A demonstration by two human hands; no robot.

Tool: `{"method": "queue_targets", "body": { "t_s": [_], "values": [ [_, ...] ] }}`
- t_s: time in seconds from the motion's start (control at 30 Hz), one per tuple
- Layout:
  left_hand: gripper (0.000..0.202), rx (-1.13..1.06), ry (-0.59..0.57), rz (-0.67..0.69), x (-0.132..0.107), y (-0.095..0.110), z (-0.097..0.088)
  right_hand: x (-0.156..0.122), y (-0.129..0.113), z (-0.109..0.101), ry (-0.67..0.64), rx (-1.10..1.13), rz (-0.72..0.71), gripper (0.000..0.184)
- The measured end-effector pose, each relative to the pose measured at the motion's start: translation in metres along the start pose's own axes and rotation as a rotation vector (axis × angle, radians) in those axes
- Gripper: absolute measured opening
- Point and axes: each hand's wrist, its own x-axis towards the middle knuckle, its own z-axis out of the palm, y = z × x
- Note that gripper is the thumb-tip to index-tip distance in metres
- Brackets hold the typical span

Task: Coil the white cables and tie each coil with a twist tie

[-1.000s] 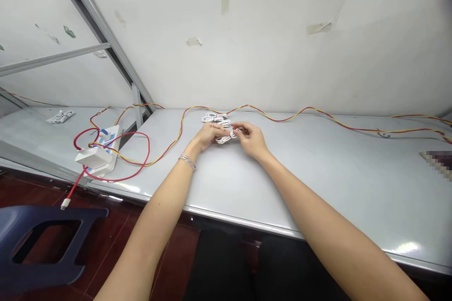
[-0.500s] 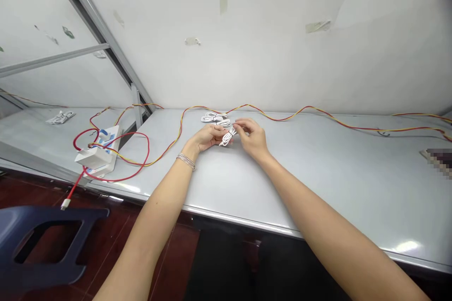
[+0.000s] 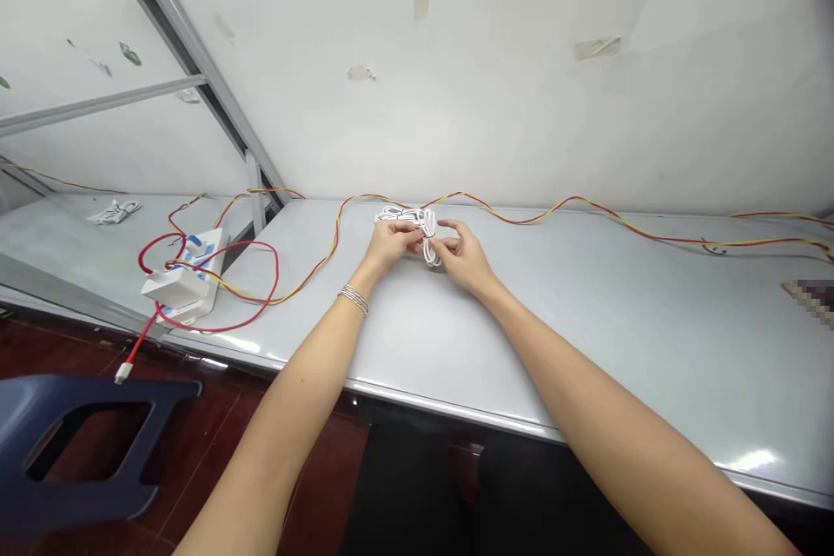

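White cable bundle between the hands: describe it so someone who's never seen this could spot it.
On the long grey tabletop below the white wall, find the left hand and right hand close together near the middle. Between them is the white cable bundle, its loops showing above and below the grip. Unlike the rear bundle and the far-left bundle, it alone is held.

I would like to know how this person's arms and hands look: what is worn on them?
Neither the left hand nor the right hand wears a glove, and no sleeve shows on either forearm. On the left wrist is a silver-coloured bracelet that looks like several thin strands side by side. Nothing is seen on the right wrist.
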Motion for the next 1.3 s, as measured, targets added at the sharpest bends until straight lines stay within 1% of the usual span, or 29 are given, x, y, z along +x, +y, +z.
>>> {"method": "queue_targets", "body": {
  "t_s": [0.1, 0.17, 0.23, 0.3, 0.33, 0.43, 0.5, 0.57, 0.63, 0.7, 0.73, 0.8, 0.87, 0.93, 1.0, 1.13, 1.3],
  "values": [
    [0.016, 0.081, 0.067, 0.062, 0.000, 0.001, 0.004, 0.000, -0.005, -0.003, -0.044, 0.127, 0.045, 0.081],
    [0.016, 0.098, 0.085, 0.060, 0.000, 0.002, 0.005, 0.000, -0.008, -0.004, -0.092, 0.165, 0.025, 0.086],
    [0.016, 0.113, 0.071, 0.045, 0.000, 0.002, 0.006, -0.001, -0.009, -0.005, -0.154, 0.136, -0.028, 0.088],
    [0.015, 0.121, 0.049, 0.032, 0.000, 0.001, 0.006, -0.001, -0.006, -0.004, -0.195, 0.048, -0.099, 0.085],
    [0.015, 0.127, 0.039, 0.031, 0.000, 0.000, 0.005, -0.001, -0.004, -0.004, -0.191, -0.009, -0.130, 0.081],
    [0.015, 0.152, 0.031, 0.027, 0.000, -0.001, 0.006, 0.000, 0.000, -0.005, -0.114, -0.220, -0.192, 0.067],
    [0.014, 0.140, 0.023, -0.010, 0.000, -0.003, 0.006, 0.000, 0.001, -0.007, -0.062, -0.360, -0.211, 0.060],
    [0.017, 0.094, -0.006, -0.059, 0.000, -0.004, 0.006, 0.000, -0.001, -0.008, -0.020, -0.452, -0.210, 0.057],
    [0.019, 0.037, -0.034, -0.072, 0.001, -0.005, 0.006, 0.000, -0.003, -0.008, 0.023, -0.469, -0.170, 0.050],
    [0.017, 0.002, -0.043, -0.031, 0.002, -0.004, 0.005, -0.001, -0.005, -0.007, 0.034, -0.448, -0.108, 0.037],
    [0.014, 0.000, -0.046, -0.003, 0.002, -0.003, 0.005, -0.001, -0.006, -0.005, 0.035, -0.432, -0.082, 0.036],
    [0.010, 0.028, -0.055, 0.055, 0.001, -0.002, 0.006, -0.001, -0.006, -0.003, 0.039, -0.394, -0.046, 0.051],
    [0.011, 0.070, -0.071, 0.115, 0.001, -0.001, 0.006, 0.000, -0.007, -0.002, 0.051, -0.331, -0.001, 0.063],
    [0.017, 0.103, -0.089, 0.180, 0.000, -0.002, 0.007, 0.001, -0.008, -0.003, 0.050, -0.243, 0.082, 0.068],
    [0.021, 0.133, -0.112, 0.237, 0.000, -0.005, 0.007, 0.002, -0.011, -0.004, 0.050, -0.154, 0.169, 0.067],
    [0.021, 0.235, -0.129, 0.341, 0.002, -0.010, 0.008, 0.001, -0.023, -0.007, 0.073, -0.058, 0.288, 0.058],
    [0.011, 0.491, -0.064, 0.522, -0.001, -0.008, 0.009, 0.002, -0.031, -0.009, 0.062, 0.044, 0.329, 0.042]
  ]
}}
